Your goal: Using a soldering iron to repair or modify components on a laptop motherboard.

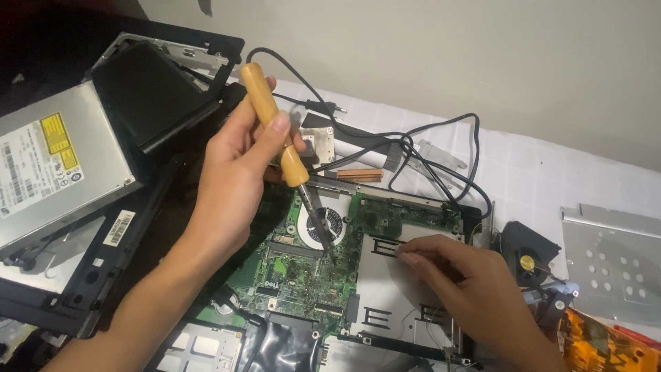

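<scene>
You are working over a worktop (551, 165) covered in a white cloth, crowded with laptop parts. Largest is the black laptop casing (158, 89) at the upper left with a silver optical drive (55, 158) lying on it; both are well apart from your tool and at little risk. In the middle is lying the green motherboard (310, 269), with a bare metal shield plate (385, 289) on its right half and a round fan opening (327, 224) near its top.

Your left hand (234, 172) is gripping the wooden-handled soldering iron (292, 158), fingers clamped around the handle, and its tip is touching the board just below the fan opening. If the tip is hot, lingering there could be lifting a pad or scorching the small parts packed around it. A slip sideways could be bridging neighbouring contacts.

Your right hand (475, 289) is resting on the shield plate, fingers pinched together on something thin that I cannot make out, perhaps solder wire. They are sitting near the tip, so a burn is a risk.

The black power cord (427, 138) is looping loosely behind the board; a snag on it could be jerking the iron across the components. The small loose fan (527, 258) at the right is lying just beside your right wrist and could be getting knocked.
</scene>
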